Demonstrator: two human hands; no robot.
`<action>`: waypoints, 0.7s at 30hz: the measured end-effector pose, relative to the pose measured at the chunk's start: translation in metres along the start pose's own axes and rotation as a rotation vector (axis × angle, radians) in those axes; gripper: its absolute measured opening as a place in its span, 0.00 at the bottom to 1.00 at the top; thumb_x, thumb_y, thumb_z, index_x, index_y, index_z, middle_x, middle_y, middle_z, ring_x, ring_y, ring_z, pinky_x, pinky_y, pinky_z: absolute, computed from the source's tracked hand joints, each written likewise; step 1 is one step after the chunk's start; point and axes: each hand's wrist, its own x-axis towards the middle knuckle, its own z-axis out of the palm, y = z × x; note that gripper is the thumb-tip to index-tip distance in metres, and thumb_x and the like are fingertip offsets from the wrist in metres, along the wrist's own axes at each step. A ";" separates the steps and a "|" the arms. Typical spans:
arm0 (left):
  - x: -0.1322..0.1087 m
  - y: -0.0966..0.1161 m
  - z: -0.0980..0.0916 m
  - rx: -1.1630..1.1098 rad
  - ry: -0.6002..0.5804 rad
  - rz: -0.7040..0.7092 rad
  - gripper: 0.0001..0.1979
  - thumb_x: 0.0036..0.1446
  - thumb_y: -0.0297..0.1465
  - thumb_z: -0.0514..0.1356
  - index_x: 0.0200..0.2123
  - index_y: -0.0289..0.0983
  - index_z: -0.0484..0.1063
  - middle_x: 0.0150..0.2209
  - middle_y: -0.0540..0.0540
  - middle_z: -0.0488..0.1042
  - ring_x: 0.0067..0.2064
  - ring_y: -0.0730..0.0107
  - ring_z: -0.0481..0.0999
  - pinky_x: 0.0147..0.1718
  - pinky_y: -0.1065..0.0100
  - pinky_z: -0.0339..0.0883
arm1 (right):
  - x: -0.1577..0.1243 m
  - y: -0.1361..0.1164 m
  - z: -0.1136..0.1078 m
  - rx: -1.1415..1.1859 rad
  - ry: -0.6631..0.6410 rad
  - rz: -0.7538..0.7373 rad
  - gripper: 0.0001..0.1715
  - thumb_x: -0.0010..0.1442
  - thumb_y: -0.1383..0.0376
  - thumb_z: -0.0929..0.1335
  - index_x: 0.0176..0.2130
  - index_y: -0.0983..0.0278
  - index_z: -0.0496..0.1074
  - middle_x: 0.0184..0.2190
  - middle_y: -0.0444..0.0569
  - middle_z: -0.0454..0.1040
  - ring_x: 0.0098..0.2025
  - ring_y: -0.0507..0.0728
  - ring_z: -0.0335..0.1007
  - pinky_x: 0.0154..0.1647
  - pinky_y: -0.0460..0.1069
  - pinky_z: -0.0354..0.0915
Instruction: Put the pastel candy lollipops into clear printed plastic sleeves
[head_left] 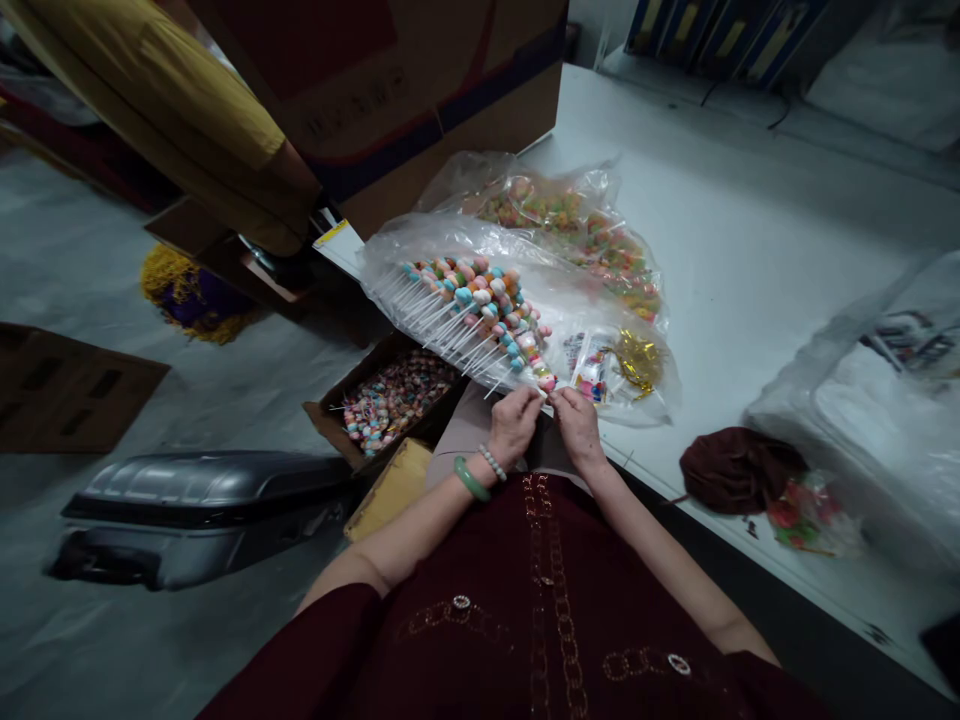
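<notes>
My left hand (513, 424) and my right hand (576, 420) meet at the table's near edge, fingers pinched together on a small wrapped candy lollipop (546, 383). Just beyond them a row of colourful candy lollipops on white sticks (480, 305) lies on a clear plastic bag (420, 250). A green bangle and a bead bracelet sit on my left wrist. A small pack of wrappers (592, 368) and gold twist ties (637, 358) lie right of the row.
A second clear bag of candies (585, 235) lies farther back on the white table (750, 230). A cardboard box of lollipops (394, 398) sits on the floor at left, beside a grey suitcase (195, 505). A dark red cloth (735, 468) and white plastic bags (877, 400) lie right.
</notes>
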 end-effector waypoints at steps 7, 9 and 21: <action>0.032 0.024 -0.004 -0.712 -0.165 -0.516 0.15 0.55 0.41 0.65 0.37 0.35 0.70 0.31 0.46 0.75 0.30 0.70 0.75 0.35 0.64 0.70 | -0.016 -0.003 -0.002 -0.235 -0.034 -0.122 0.16 0.61 0.53 0.63 0.31 0.58 0.73 0.25 0.43 0.70 0.29 0.55 0.62 0.32 0.48 0.55; 0.036 0.027 -0.006 -0.793 -0.140 -0.525 0.14 0.55 0.39 0.65 0.37 0.35 0.69 0.29 0.47 0.74 0.30 0.69 0.76 0.37 0.62 0.71 | -0.019 -0.003 -0.004 -0.214 -0.080 -0.111 0.14 0.61 0.54 0.63 0.33 0.58 0.74 0.25 0.43 0.71 0.29 0.55 0.63 0.32 0.48 0.55; 0.015 0.010 0.027 -0.751 -0.085 -0.411 0.13 0.49 0.34 0.69 0.34 0.35 0.70 0.29 0.53 0.71 0.29 0.78 0.70 0.33 0.73 0.64 | -0.010 -0.004 0.005 -0.106 0.045 -0.113 0.13 0.59 0.56 0.63 0.30 0.58 0.72 0.33 0.47 0.77 0.35 0.58 0.69 0.37 0.49 0.60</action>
